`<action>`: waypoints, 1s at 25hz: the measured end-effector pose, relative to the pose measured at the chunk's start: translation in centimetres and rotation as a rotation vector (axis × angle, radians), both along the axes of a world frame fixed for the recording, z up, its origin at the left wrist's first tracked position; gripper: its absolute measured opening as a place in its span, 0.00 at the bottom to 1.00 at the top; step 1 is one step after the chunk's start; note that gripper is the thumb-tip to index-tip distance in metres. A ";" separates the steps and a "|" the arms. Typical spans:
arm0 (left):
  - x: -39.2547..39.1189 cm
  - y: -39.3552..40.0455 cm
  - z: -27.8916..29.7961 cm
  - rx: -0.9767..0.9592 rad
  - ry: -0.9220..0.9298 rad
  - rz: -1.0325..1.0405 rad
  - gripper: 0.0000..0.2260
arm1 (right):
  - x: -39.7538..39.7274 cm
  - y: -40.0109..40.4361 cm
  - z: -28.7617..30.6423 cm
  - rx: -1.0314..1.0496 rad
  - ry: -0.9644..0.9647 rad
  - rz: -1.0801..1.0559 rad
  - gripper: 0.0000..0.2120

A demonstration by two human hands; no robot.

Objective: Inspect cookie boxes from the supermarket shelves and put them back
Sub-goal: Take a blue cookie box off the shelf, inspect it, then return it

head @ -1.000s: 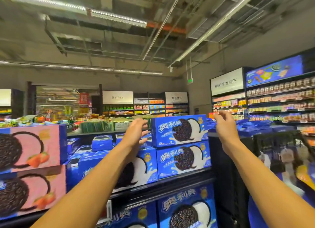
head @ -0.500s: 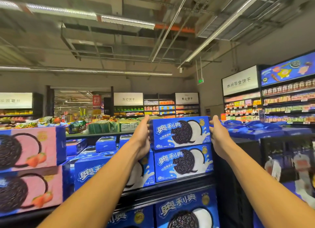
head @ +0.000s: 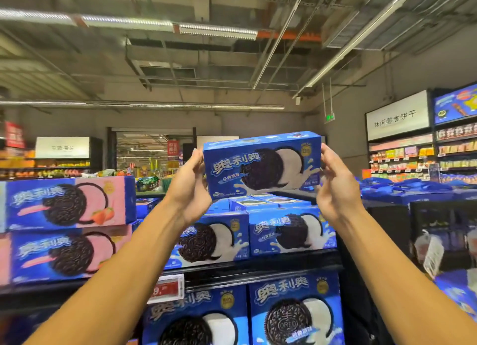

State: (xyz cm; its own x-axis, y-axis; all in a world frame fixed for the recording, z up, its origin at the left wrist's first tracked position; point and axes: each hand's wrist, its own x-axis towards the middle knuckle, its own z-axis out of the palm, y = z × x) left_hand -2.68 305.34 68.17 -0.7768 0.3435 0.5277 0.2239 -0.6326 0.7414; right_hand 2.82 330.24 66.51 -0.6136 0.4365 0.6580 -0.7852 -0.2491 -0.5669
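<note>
- Your left hand (head: 192, 187) and right hand (head: 335, 187) grip the two ends of a blue cookie box (head: 262, 164), fingers curled round its short sides.
- Half a second ago that box sat on top of the stack; you have now raised it clear, held up above the shelf, its printed front facing you and slightly tilted.
- The blue boxes (head: 291, 231) that were beneath it stay on the shelf (head: 258, 264).
- The pink boxes (head: 67, 205) remain stacked well to your left.
</note>
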 end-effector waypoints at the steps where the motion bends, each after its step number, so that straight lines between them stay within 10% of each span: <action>1: 0.2 -1.2 -0.8 0.017 -0.003 0.007 0.23 | -0.2 -1.2 -0.4 -0.020 0.025 0.040 0.12; 11: 2.8 -13.1 -6.5 -0.021 -0.102 0.199 0.19 | -1.4 -11.8 -6.0 -0.054 -0.088 0.379 0.10; 21: 6.5 -27.7 -12.8 -0.060 -0.233 0.122 0.28 | 0.8 -27.1 -11.5 -0.031 -0.303 0.466 0.36; 25: 8.7 -33.7 -16.8 0.043 -0.256 0.146 0.22 | 2.3 -33.4 -14.2 -0.076 -0.331 0.423 0.23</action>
